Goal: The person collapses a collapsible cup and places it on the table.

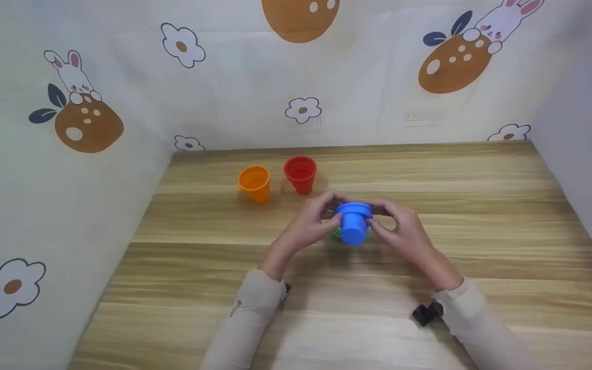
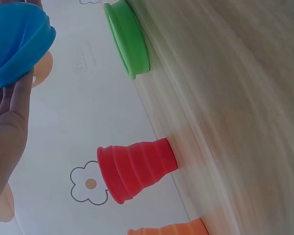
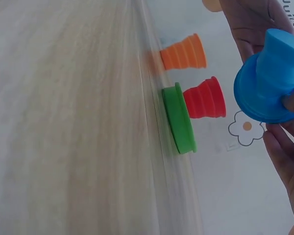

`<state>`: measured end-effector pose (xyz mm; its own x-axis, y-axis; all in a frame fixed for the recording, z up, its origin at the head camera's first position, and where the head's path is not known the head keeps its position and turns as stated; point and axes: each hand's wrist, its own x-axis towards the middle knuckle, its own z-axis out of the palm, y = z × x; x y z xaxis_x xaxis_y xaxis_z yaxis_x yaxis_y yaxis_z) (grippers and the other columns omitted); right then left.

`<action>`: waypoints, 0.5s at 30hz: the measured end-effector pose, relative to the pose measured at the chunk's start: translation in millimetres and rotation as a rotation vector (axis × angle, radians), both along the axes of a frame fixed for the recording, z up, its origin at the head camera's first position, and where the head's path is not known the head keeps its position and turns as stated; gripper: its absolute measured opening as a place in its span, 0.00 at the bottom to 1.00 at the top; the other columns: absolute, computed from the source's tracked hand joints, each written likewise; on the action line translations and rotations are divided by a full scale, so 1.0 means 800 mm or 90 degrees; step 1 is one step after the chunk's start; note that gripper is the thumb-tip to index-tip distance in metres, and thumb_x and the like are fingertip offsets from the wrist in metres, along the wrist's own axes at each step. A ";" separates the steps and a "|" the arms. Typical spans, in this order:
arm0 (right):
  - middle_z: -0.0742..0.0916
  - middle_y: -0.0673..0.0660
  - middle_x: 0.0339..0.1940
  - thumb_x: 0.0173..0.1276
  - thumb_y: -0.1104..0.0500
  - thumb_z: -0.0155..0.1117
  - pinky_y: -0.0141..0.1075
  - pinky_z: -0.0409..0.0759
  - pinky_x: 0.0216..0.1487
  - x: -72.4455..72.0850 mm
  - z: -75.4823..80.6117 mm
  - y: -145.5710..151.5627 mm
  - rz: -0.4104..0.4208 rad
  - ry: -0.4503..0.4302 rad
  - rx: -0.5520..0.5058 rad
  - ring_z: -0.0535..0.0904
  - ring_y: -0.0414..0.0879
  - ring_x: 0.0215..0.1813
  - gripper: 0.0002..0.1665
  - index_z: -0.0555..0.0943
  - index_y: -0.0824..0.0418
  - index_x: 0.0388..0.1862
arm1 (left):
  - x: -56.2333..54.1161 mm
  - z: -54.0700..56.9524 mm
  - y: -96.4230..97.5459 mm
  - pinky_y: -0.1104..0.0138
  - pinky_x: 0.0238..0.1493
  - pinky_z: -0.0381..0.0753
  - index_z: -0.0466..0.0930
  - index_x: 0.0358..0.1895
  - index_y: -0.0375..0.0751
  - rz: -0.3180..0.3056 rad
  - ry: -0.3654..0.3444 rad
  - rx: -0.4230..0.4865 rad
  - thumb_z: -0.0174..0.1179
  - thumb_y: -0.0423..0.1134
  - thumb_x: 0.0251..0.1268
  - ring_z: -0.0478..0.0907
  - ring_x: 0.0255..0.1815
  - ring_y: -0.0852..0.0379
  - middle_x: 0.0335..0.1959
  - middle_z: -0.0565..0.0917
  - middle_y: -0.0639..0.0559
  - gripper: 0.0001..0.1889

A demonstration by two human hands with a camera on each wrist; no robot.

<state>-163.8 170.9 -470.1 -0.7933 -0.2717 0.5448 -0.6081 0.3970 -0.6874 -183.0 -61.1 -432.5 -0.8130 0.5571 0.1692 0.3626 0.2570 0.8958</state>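
Both hands hold a blue collapsible cup above the table, its base tilted toward the head camera. Its upper rings look folded together, while the narrow base end sticks out. My left hand grips the rim from the left, thumb against its side. From the right, my right hand pinches it with thumb and fingers. A green collapsible cup, pressed flat, sits on the table; in the head view the blue cup and left hand mostly hide it.
A red cup and an orange cup stand upright and extended on the wooden table, beyond the hands. Patterned walls border the table at the back and sides. Black straps or mounts are at the wrists.
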 end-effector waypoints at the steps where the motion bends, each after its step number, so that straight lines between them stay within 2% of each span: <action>1: 0.89 0.57 0.50 0.63 0.68 0.70 0.44 0.85 0.56 0.000 0.000 0.000 0.001 -0.012 -0.002 0.87 0.50 0.51 0.20 0.82 0.66 0.54 | 0.000 0.000 0.000 0.60 0.63 0.81 0.73 0.59 0.40 0.001 0.000 0.001 0.57 0.34 0.70 0.79 0.59 0.52 0.58 0.81 0.46 0.16; 9: 0.86 0.64 0.55 0.67 0.68 0.66 0.55 0.80 0.61 0.000 0.004 0.003 0.042 -0.134 -0.030 0.83 0.58 0.56 0.22 0.77 0.69 0.59 | 0.000 0.001 0.000 0.53 0.65 0.79 0.73 0.59 0.36 0.005 -0.006 0.048 0.55 0.31 0.70 0.79 0.60 0.50 0.59 0.80 0.43 0.16; 15: 0.83 0.65 0.59 0.68 0.67 0.64 0.54 0.77 0.65 -0.001 0.005 0.006 0.078 -0.211 -0.074 0.80 0.57 0.61 0.24 0.74 0.69 0.63 | 0.000 0.003 0.000 0.57 0.65 0.79 0.72 0.60 0.33 0.020 -0.003 0.078 0.55 0.28 0.69 0.78 0.61 0.47 0.59 0.80 0.40 0.17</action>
